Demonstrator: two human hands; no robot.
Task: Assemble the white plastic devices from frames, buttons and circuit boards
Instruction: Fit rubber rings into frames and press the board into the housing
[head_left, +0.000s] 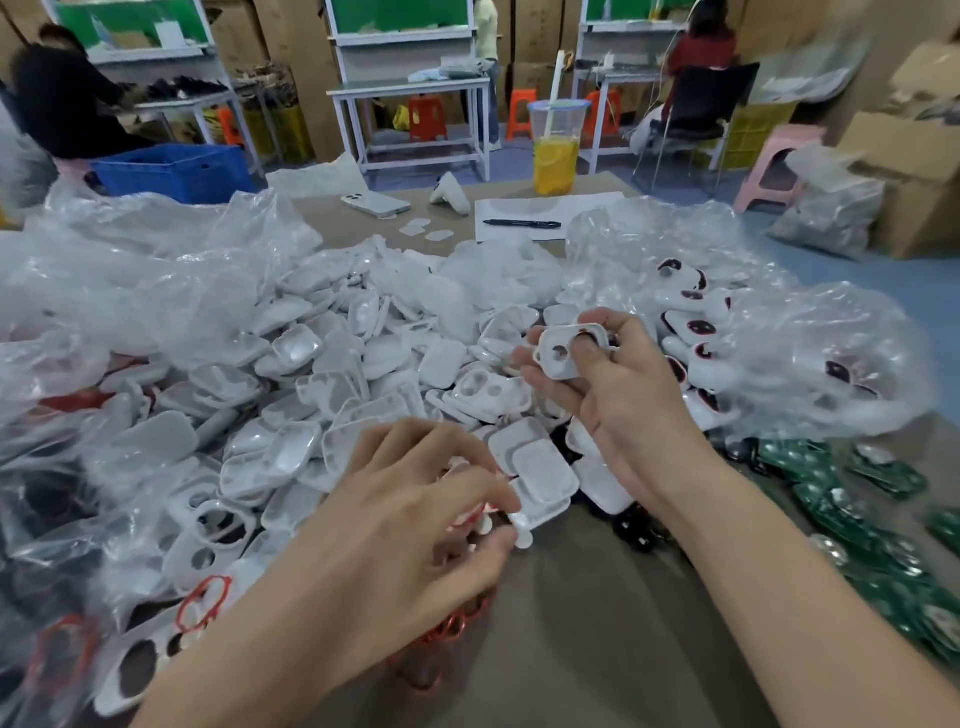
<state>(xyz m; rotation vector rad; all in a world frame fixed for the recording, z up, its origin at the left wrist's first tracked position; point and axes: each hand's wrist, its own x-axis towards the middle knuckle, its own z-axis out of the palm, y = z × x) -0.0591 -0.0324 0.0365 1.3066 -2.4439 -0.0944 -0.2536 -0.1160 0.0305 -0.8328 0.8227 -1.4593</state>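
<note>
Over the littered surface (597, 623), the right hand (618, 400) grips a white frame (569, 358); the left hand (410, 519) pinches a small button (521, 532), which may slip into the heap (337, 374) if that pinch loosens.

— Where's the camera?
— On my head, facing forward and down across the table (597, 623).
— How close?
— Close. My left hand (415, 519) and right hand (613, 395) reach in from the bottom edge, near enough to show the holes in the frame (571, 349) I grip in the right and the small button (522, 536) I pinch in the left.
— And farther off?
— It's wide. The heap of white shells (332, 364) fills the middle, and the workbench (410, 87) beyond looks small.
</note>
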